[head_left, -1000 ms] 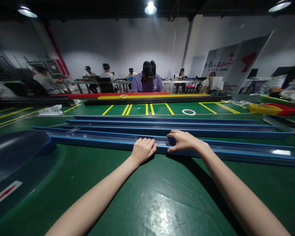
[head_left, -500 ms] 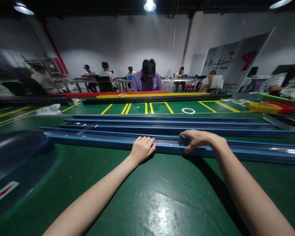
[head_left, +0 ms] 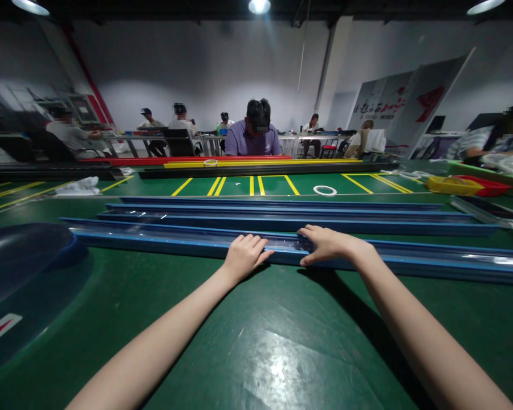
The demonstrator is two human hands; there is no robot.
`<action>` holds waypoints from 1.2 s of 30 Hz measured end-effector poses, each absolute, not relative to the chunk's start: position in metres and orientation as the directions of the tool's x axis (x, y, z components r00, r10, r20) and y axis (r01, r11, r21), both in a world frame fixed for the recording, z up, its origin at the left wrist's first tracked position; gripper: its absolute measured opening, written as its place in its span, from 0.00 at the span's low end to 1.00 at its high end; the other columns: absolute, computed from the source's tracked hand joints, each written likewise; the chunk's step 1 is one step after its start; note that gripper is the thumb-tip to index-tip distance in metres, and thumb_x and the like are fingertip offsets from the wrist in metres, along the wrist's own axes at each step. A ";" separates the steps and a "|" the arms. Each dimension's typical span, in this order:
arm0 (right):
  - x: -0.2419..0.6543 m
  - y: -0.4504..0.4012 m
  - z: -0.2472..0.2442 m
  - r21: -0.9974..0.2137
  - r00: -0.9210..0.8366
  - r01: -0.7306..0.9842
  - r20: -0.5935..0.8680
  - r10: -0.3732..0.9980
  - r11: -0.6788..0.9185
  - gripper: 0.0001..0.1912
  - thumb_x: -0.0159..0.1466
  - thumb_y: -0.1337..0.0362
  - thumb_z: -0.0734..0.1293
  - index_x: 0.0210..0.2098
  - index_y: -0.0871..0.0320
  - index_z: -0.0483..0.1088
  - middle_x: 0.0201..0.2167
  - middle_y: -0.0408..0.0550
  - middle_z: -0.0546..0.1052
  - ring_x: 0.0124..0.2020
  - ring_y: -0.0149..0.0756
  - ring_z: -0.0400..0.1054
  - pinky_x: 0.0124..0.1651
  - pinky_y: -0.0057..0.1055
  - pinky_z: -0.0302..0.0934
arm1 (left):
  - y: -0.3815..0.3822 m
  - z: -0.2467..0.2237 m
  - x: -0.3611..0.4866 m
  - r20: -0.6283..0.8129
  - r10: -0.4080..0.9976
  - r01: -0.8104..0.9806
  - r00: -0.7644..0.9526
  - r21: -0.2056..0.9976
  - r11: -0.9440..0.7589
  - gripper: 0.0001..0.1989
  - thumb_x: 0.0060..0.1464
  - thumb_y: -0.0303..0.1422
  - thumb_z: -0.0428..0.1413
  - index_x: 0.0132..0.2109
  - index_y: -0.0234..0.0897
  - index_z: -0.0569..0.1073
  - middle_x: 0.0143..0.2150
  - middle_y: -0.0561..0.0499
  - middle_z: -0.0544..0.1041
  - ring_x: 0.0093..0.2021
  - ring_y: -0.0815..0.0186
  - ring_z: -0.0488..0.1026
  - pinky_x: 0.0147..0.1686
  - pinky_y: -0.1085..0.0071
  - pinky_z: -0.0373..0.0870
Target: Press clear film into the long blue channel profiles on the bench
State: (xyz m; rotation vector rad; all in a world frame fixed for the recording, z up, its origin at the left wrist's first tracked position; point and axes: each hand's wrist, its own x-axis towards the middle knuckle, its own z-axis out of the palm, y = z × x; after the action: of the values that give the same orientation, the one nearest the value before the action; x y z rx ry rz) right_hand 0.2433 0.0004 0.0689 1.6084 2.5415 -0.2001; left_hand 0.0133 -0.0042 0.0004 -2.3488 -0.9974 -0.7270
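Across the green table (head_left: 188,341) in front of me lies a long blue channel-shaped strip (head_left: 123,236), its trough facing up with a shiny clear surface inside. My left hand (head_left: 244,256) rests on it with fingers curled over into the trough and the thumb along the near edge. To the right, my right hand (head_left: 331,245) spans the same strip in a wide C, fingers near the far rim and thumb by the near wall. Whether its fingertips press on the strip I cannot tell. Behind lie more blue strips (head_left: 282,224), parallel to this one.
A dark translucent round object (head_left: 21,256) sits at the left. Farther back are a white ring (head_left: 325,191), yellow tape lines, long black strips (head_left: 260,170), and red and yellow ones. Yellow (head_left: 453,185) and red trays stand at right. A person (head_left: 253,136) sits opposite; others work behind.
My right hand has moved left along the blue strip, closer to my left hand, and a little lower. The left hand stays on the strip. The whole view has shifted slightly.
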 end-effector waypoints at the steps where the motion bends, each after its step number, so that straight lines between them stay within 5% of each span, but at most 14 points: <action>1: 0.242 0.001 0.067 -0.075 -0.456 0.890 -0.157 0.876 0.450 0.38 0.46 0.48 0.66 0.52 0.59 0.59 0.52 0.57 0.62 0.50 0.48 0.60 0.49 0.36 0.55 | -0.004 0.000 0.013 0.632 0.499 0.755 0.593 -0.221 -0.617 0.17 0.58 0.42 0.42 0.36 0.35 0.69 0.29 0.51 0.72 0.31 0.66 0.67 0.30 0.70 0.54; 13: 0.242 0.008 0.070 -0.123 -0.571 0.821 -0.126 0.812 0.558 0.30 0.49 0.50 0.65 0.46 0.61 0.63 0.41 0.54 0.68 0.39 0.42 0.64 0.39 0.31 0.59 | -0.004 0.000 0.013 0.630 0.452 0.719 0.632 -0.259 -0.645 0.17 0.57 0.43 0.43 0.35 0.34 0.68 0.29 0.50 0.71 0.31 0.66 0.66 0.30 0.70 0.55; 36: 0.272 0.010 0.074 -0.218 -0.436 0.893 -0.211 0.875 0.393 0.35 0.42 0.48 0.70 0.45 0.58 0.62 0.45 0.52 0.69 0.43 0.43 0.64 0.41 0.30 0.58 | -0.002 0.001 0.015 0.575 0.415 0.631 0.705 -0.240 -0.738 0.14 0.56 0.41 0.47 0.39 0.34 0.67 0.35 0.50 0.73 0.36 0.65 0.68 0.34 0.69 0.58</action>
State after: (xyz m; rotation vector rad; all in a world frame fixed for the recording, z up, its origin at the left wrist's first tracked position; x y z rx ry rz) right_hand 0.2719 0.0102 0.0744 1.6337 2.5697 -0.4631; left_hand 0.0148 -0.0022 0.0010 -2.4892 -0.8081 -0.6949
